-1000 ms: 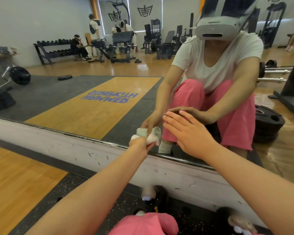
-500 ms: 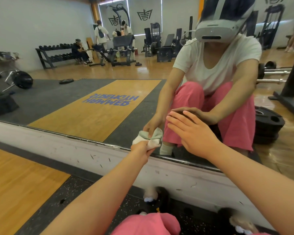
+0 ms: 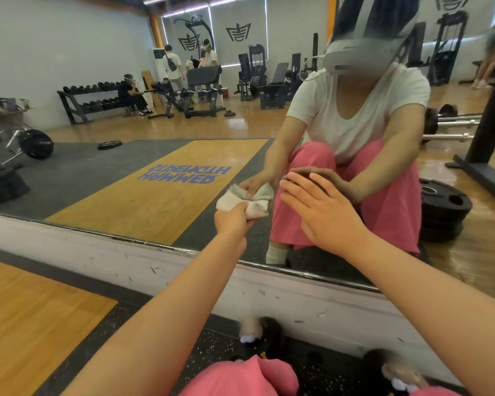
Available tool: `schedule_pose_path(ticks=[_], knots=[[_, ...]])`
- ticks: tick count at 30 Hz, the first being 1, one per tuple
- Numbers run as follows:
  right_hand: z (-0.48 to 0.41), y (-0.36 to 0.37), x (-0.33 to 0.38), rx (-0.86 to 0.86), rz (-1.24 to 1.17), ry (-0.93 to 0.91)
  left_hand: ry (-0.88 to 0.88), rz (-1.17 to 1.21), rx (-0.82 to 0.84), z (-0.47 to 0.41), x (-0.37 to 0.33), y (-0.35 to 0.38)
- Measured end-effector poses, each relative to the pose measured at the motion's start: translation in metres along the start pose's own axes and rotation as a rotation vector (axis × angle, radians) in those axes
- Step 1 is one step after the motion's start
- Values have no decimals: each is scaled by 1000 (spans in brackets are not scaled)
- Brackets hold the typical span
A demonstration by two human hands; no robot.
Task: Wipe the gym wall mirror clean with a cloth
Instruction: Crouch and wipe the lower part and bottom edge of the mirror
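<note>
The wall mirror (image 3: 132,178) fills the upper view, its lower edge running just above a scuffed white skirting. My left hand (image 3: 231,222) grips a bunched pale cloth (image 3: 255,207) and presses it against the glass low down, near the middle. My right hand (image 3: 323,208) lies flat on the mirror just to the right of the cloth, fingers straight and spread. The reflection shows my squatting body in pink trousers and white shirt, with the mirrored hands meeting mine.
The white skirting (image 3: 183,270) sits between mirror and floor. Wooden flooring (image 3: 26,318) and dark rubber matting (image 3: 217,347) lie below. My pink knee (image 3: 249,378) and slippers (image 3: 257,332) are at the bottom. Reflected: weight plates (image 3: 440,207), dumbbell rack (image 3: 89,101), people.
My left hand has moved the cloth up the glass from near the mirror's bottom edge. My right hand stays flat on the mirror, having drifted up slightly with it.
</note>
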State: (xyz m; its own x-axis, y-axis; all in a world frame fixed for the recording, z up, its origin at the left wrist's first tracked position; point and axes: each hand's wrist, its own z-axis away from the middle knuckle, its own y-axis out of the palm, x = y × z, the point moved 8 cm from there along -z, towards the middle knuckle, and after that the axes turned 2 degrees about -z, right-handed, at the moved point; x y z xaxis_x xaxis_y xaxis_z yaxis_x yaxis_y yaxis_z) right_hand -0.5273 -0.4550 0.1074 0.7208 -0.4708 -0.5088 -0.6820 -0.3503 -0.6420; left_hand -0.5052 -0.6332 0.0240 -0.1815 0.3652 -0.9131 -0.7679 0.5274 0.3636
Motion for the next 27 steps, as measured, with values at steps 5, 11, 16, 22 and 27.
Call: schedule_pose_path(ticks=[5,11,16,22,27], knots=[[-2,-5,-3,-15,74,29,-41,36,12,4,-3,2],[-4,-7,-10,-72,76,69,116,82,83,24,-67,40],[-8,-22,-21,-137,79,155,146,-6,108,25,-49,27],[-3,-21,-25,-124,106,141,38,59,93,21,-51,30],[-4,-22,-26,-134,105,139,160,-25,39,15,-102,46]])
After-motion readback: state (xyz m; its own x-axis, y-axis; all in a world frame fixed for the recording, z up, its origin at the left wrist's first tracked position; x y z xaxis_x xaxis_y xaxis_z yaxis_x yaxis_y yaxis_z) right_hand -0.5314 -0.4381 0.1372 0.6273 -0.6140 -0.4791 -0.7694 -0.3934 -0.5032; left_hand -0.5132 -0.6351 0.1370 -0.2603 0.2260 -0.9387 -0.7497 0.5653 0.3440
